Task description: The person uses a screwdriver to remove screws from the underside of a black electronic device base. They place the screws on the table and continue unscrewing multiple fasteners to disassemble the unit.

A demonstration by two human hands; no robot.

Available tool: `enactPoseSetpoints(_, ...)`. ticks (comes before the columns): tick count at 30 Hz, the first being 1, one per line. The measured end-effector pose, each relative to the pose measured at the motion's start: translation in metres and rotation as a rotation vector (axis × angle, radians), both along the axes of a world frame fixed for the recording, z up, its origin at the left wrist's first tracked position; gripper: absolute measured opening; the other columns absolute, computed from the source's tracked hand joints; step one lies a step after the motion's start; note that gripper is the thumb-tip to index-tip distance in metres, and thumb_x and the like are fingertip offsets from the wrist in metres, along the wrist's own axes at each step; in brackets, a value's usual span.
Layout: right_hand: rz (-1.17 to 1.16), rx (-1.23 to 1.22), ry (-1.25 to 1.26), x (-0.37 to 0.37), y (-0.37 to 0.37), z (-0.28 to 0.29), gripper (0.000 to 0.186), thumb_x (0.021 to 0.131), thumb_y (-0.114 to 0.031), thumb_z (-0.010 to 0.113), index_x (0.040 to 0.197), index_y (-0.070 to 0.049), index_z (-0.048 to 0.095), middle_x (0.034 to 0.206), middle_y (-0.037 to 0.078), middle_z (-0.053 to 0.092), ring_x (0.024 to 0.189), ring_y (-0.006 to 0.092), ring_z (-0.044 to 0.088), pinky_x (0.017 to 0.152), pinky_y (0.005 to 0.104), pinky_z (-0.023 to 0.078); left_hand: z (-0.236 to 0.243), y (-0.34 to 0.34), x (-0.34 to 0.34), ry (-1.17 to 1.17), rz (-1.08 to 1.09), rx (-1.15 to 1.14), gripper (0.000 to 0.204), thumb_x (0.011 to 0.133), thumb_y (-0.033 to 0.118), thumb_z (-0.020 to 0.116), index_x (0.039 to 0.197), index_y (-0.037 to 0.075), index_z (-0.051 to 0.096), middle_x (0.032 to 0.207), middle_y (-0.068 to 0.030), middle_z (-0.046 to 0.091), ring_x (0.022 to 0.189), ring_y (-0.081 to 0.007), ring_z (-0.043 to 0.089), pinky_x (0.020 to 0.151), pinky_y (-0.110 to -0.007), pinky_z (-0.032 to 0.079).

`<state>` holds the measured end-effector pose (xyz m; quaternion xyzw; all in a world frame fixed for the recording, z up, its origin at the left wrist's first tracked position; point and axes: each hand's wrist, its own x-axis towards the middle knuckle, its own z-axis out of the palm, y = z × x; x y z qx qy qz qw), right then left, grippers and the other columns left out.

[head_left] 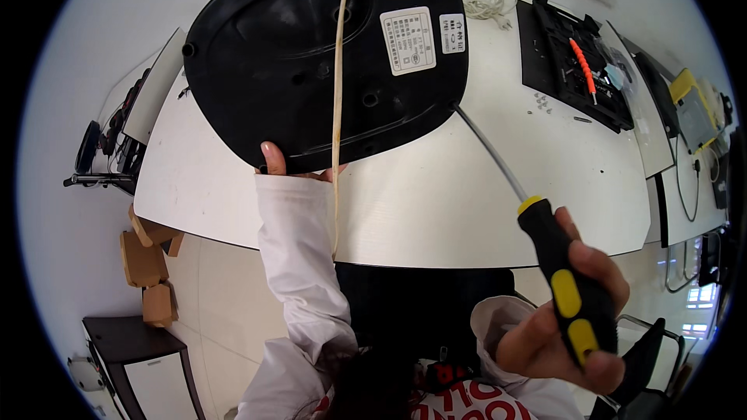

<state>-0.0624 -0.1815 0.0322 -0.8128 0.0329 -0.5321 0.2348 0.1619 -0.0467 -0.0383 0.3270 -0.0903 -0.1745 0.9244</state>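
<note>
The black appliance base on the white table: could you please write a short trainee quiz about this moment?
1. True or false: the right hand holds a black-and-yellow screwdriver.
2. Which hand grips the near edge of the black appliance base?
A) left hand
B) right hand
3. What lies across the base, running down toward the person?

Key: 1 true. 2 A. 3 A pale cord. All of it sits over the white table.
</note>
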Motion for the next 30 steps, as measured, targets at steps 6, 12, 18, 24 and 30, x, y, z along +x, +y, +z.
enactPoseSetpoints(6, 0.485, 0.573, 0.170, -0.018, 0.014, 0.011, 0.044, 0.085, -0.026, 0.056, 0.124, -0.017, 0.037, 0.134, 0.018, 0.032, 0.100, 0.0221, 0.052, 0.068, 0.0250, 0.046, 0.000, 0.017, 0.002, 0.072, 0.038, -0.049, 0.089, 0.075, 0.052, 0.065, 0.138, 0.008, 0.022, 0.136, -0.0183, 0.037, 0.122, -0.0405, 0.041, 0.098, -0.060, 0.037)
enactPoseSetpoints(12, 0.867, 0.768, 0.037, -0.015, 0.008, 0.012, 0.045, 0.087, -0.028, 0.059, 0.123, -0.008, 0.041, 0.139, 0.018, 0.033, 0.063, 0.0041, 0.054, 0.055, 0.0118, 0.043, 0.003, 0.016, 0.003, 0.057, 0.001, -0.028, 0.090, 0.073, 0.052, 0.066, 0.138, 0.008, 0.023, 0.136, -0.0180, 0.037, 0.122, -0.0401, 0.040, 0.098, -0.060, 0.036)
enactPoseSetpoints(18, 0.491, 0.359, 0.099, -0.013, 0.005, 0.005, 0.038, 0.088, -0.027, 0.052, 0.123, -0.024, 0.038, 0.127, 0.022, 0.038, 0.087, 0.0223, 0.057, 0.070, 0.0333, 0.050, 0.004, 0.010, -0.004, 0.062, 0.006, -0.057, 0.091, 0.073, 0.053, 0.067, 0.139, 0.008, 0.023, 0.137, -0.0179, 0.037, 0.123, -0.0396, 0.040, 0.099, -0.060, 0.036)
enactPoseSetpoints(24, -0.127, -0.125, 0.085, -0.020, 0.001, -0.001, 0.029, 0.094, -0.030, 0.044, 0.119, -0.040, 0.033, 0.123, 0.019, 0.035, 0.103, 0.0360, 0.051, 0.075, 0.0369, 0.053, -0.006, 0.011, -0.004, 0.023, -0.009, 0.030, 0.091, 0.075, 0.055, 0.063, 0.139, 0.006, 0.022, 0.136, -0.0188, 0.037, 0.122, -0.0395, 0.041, 0.098, -0.059, 0.038)
enactPoseSetpoints(30, 0.193, 0.146, -0.015, -0.022, 0.001, -0.005, 0.056, 0.071, -0.018, 0.078, 0.113, -0.037, 0.046, 0.109, 0.005, 0.039, 0.096, 0.0250, 0.051, 0.071, 0.0245, 0.049, -0.011, 0.012, -0.017, 0.018, 0.054, 0.007, 0.090, 0.079, 0.059, 0.054, 0.139, 0.003, 0.018, 0.136, -0.0201, 0.036, 0.122, -0.0385, 0.041, 0.100, -0.055, 0.038)
